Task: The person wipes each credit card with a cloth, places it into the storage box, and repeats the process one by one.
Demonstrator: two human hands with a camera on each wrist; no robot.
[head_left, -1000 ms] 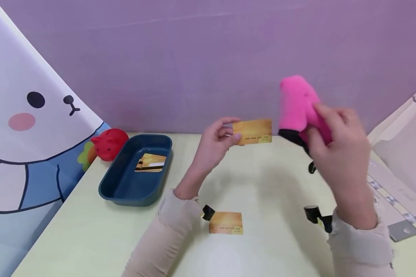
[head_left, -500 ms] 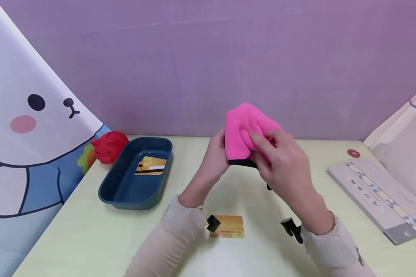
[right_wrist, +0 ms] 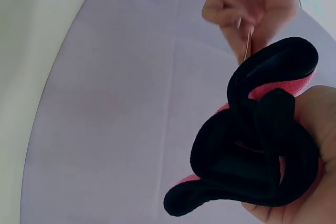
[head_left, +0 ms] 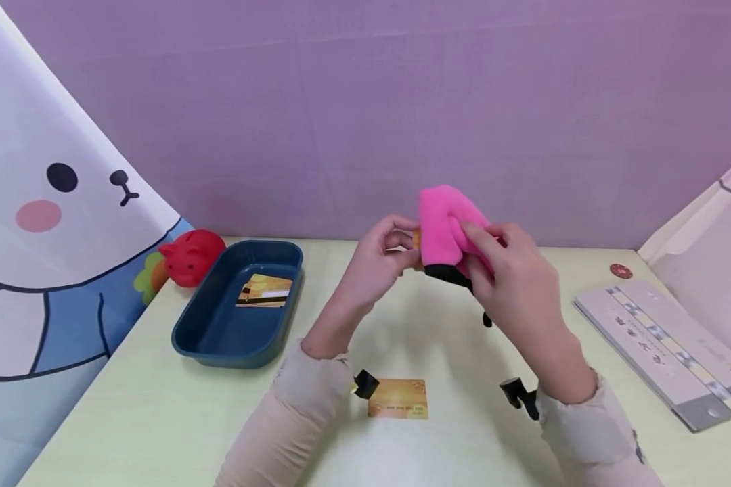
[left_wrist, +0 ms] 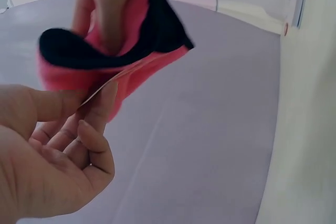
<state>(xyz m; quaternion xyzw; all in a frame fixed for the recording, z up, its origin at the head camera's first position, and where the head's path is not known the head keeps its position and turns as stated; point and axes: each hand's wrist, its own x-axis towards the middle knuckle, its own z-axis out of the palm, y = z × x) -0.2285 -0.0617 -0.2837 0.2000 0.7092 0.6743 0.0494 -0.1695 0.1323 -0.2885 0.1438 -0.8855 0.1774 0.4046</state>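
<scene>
My left hand (head_left: 378, 267) pinches a gold bank card (head_left: 417, 249) by its left end, raised over the table. A bunched pink cloth with black edging (head_left: 441, 230) covers most of that card, and my right hand (head_left: 520, 291) grips the cloth from the right. In the left wrist view the card's thin edge (left_wrist: 98, 94) runs from the left fingers into the fold of the cloth. The right wrist view has the black-edged cloth (right_wrist: 236, 156) bunched in the right hand, close to the card. Another gold card (head_left: 402, 399) lies face up on the table below the hands.
A blue tray (head_left: 216, 335) at the left holds several gold cards (head_left: 264, 291). Behind it sits a red piggy bank (head_left: 191, 257). At the right are a grey booklet (head_left: 664, 352) and a small red chip (head_left: 621, 270). A purple backdrop (head_left: 365, 115) stands behind the table.
The right hand has brought the cloth leftward onto the card, which was fully visible one second ago. Since half a second ago the cloth has shifted slightly right, showing the left fingers and card end.
</scene>
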